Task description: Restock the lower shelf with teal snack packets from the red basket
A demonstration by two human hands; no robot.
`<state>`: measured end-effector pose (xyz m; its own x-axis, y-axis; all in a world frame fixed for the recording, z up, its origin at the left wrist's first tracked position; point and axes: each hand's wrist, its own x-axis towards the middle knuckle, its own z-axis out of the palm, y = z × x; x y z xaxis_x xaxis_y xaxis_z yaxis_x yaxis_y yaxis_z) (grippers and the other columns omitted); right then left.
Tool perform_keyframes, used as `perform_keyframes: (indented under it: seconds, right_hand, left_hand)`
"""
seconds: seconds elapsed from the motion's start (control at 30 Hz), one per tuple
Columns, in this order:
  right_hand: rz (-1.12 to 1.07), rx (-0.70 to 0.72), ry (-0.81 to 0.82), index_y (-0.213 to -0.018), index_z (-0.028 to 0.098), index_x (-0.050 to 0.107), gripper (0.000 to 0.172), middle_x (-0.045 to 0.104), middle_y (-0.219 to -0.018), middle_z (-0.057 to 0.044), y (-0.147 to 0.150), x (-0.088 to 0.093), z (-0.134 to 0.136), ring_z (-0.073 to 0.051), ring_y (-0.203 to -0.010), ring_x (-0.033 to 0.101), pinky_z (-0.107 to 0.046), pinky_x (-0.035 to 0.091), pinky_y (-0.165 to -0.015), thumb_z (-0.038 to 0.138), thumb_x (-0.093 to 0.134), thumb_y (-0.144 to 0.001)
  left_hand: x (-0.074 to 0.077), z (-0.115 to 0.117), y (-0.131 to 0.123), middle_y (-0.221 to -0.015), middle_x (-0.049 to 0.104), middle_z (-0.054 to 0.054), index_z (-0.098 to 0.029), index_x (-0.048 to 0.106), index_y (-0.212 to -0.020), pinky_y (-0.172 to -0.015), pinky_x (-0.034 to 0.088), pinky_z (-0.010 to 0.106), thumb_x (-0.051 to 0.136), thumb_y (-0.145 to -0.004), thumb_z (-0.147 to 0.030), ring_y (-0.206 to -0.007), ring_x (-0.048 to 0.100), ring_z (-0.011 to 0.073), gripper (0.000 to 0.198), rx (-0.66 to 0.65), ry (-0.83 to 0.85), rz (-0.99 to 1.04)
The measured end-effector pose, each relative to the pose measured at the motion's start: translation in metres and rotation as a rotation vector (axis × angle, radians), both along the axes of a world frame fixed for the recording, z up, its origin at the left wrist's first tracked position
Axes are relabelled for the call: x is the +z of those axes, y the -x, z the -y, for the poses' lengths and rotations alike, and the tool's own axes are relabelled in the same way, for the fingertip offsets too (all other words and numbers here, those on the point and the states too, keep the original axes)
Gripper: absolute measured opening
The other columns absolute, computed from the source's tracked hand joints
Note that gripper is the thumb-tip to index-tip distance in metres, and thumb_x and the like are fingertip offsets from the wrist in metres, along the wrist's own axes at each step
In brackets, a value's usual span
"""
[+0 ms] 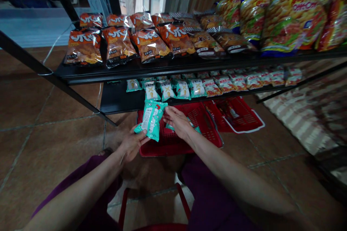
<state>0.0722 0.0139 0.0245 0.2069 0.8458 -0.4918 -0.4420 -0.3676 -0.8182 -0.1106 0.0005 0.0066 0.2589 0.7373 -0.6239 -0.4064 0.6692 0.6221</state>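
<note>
Left hand on teal packet, shelf beyond, basket below

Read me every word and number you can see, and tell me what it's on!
None is clear enough to quote.
Orange bags: big white lettering, too blurred.
Yellow bags: big lettering, too blurred.
Held green bag: print too small.
Brown bags: print too blurred.
Small packets below: print too small.
</note>
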Motion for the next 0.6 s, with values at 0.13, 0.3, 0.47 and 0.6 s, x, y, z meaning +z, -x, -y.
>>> perform_keyframes:
  seconds: [0.13, 0.3, 0.47, 0.6]
  right_hand:
    - [0.089, -0.012, -0.003, -0.072, 0.018, 0.063, 0.038, 0.063, -0.065, 0.003, -0.010, -0.008, -0.003, -0.007, -0.059, 0.055, -0.020, 0.042, -0.059, 0.045, 0.079, -0.052]
    - [0.158, -0.045, -0.037, -0.069, 0.016, 0.064, 0.034, 0.061, -0.059, 0.004, -0.016, -0.015, -0.003, -0.006, -0.053, 0.051, -0.020, 0.040, -0.055, 0.042, 0.078, -0.052]
    - [0.182, -0.133, 0.048, -0.066, 0.015, 0.062, 0.030, 0.058, -0.053, 0.004, -0.017, -0.013, -0.007, -0.007, -0.048, 0.049, -0.021, 0.037, -0.049, 0.037, 0.077, -0.051]
    - [0.174, -0.140, 0.049, -0.066, 0.015, 0.062, 0.027, 0.057, -0.052, 0.004, -0.015, -0.013, -0.007, -0.007, -0.048, 0.049, -0.020, 0.037, -0.048, 0.035, 0.077, -0.053]
  left_hand:
    - [-0.003, 0.002, 0.001, -0.085, 0.068, 0.004, -0.015, 0.058, -0.097, -0.080, 0.054, 0.034, 0.069, -0.069, -0.008, -0.077, 0.066, 0.0155, 0.031, -0.047, -0.024, -0.055]
    - [-0.002, 0.001, 0.000, -0.086, 0.067, 0.005, -0.013, 0.057, -0.093, -0.079, 0.054, 0.034, 0.070, -0.068, -0.007, -0.076, 0.065, 0.0155, 0.029, -0.057, -0.034, -0.115]
    - [0.005, 0.002, -0.001, -0.084, 0.066, 0.005, -0.013, 0.055, -0.093, -0.071, 0.056, 0.029, 0.067, -0.071, -0.006, -0.071, 0.064, 0.0133, 0.026, -0.077, -0.013, -0.190]
    - [0.007, 0.002, 0.001, -0.082, 0.066, 0.005, -0.013, 0.054, -0.091, -0.066, 0.056, 0.029, 0.068, -0.071, -0.008, -0.069, 0.064, 0.0136, 0.025, -0.101, -0.029, -0.219]
